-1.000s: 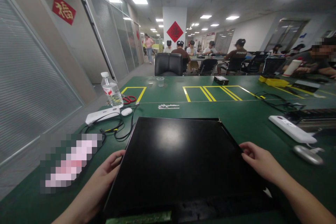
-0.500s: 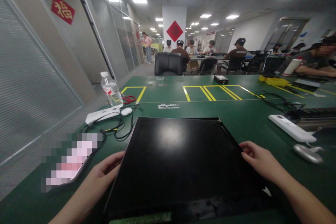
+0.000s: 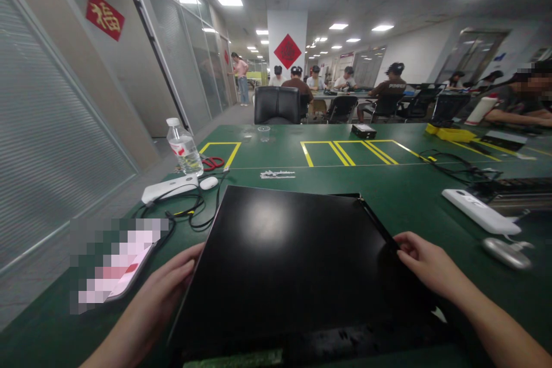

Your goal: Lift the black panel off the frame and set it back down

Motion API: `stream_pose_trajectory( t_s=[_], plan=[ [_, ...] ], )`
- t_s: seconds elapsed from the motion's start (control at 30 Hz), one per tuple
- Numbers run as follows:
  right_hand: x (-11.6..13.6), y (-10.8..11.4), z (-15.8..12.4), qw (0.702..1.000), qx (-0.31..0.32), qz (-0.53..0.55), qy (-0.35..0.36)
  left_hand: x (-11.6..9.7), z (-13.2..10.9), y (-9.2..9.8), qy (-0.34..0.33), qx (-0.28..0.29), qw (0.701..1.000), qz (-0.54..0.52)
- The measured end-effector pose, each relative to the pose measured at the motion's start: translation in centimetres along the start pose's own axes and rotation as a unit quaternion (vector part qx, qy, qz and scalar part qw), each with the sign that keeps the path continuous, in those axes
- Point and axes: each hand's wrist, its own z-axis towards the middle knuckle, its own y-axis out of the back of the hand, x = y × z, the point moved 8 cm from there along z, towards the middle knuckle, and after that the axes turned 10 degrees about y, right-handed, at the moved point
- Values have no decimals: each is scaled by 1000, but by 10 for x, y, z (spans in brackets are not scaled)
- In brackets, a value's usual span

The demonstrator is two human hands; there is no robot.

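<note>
I have two hands on one black panel (image 3: 293, 264), which lies right in front of me over the green table (image 3: 401, 195): my left hand (image 3: 172, 279) grasps its left edge, some fingertips hidden by it, and my right hand (image 3: 426, 259) pinches the right edge between thumb and bent fingers. One green strip (image 3: 235, 358) shows along the near side. Around me I count two long white devices, one to the left (image 3: 170, 188) and one to the right (image 3: 478, 211), one rounded white piece (image 3: 209, 183) touching or just beside the left one, one silver mouse-shaped thing (image 3: 505, 253), one pair of red-handled scissors (image 3: 213, 163), and one pink thing (image 3: 125, 267), partly blurred out. Compared with half a second ago, the panel's far left corner has come up a little, the bright reflection has slid leftward, and my left hand has shifted with that edge, while my right has stayed put. As for containers, one capped bottle (image 3: 185, 152) holds clear liquid; one clear cup (image 3: 264, 134) stands farther off, its contents too faint for me to tell; one yellow tray (image 3: 452, 134) sits far right, its inside unclear to me
</note>
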Motion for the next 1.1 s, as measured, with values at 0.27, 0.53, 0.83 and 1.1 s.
stream_pose_trajectory(
  t_s=[0.27, 0.53, 0.83, 1.1],
  plan=[
    [2, -1, 0, 1000, -12, 23, -2, 3, -10, -4, -8, 23, 999, -23],
    [5, 12, 4, 994, -79, 71, -36, -2, -11, -10, -31, 33, 997, -57],
    [-2, 9, -3, 970, -88, 204, -100, 4, -1, -5, -33, 32, 998, -47],
    [5, 27, -6, 947, -88, 299, -76, -3, -12, -7, 13, -15, 995, -93]
  ],
)
